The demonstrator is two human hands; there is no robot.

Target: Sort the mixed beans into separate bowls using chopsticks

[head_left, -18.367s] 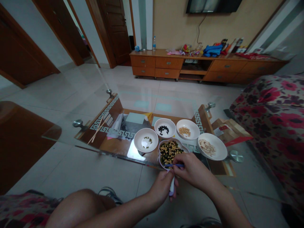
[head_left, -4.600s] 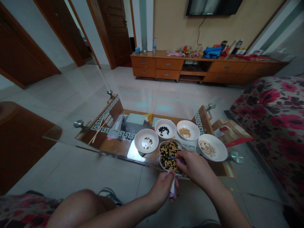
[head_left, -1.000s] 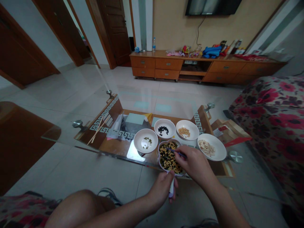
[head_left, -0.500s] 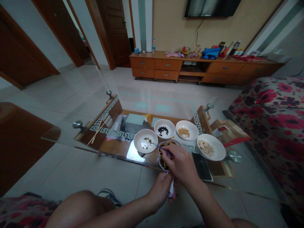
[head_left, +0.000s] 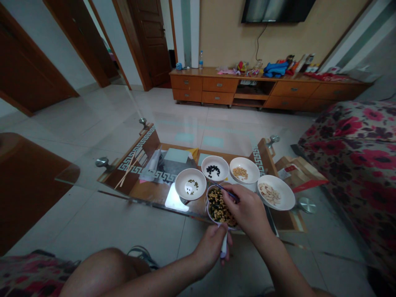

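Pale tiled floor runs back to a low wooden cabinet, with a floral sofa on the right; we sit at a glass-topped worktop, one bare knee showing below it. Near its front edge lies a scalloped white bowl of mixed black, yellow and green beans; its white handle juts toward us. Around it stand a bowl of sparse green beans, a bowl of black beans, a bowl of soybeans and a bowl of pale flakes. Our left hand closes around the handle; our right hand pinches a slim blue pick above the beans, wrist bent and fingers curled downward; we cannot tell whether it is tweezers. The hands stand close but apart, forearms reaching in from below. We judge the beans light, hard and quick to roll, so each wants a gentle pinch; the glazed bowl seems fragile and slick, and the handle looks the surest hold.
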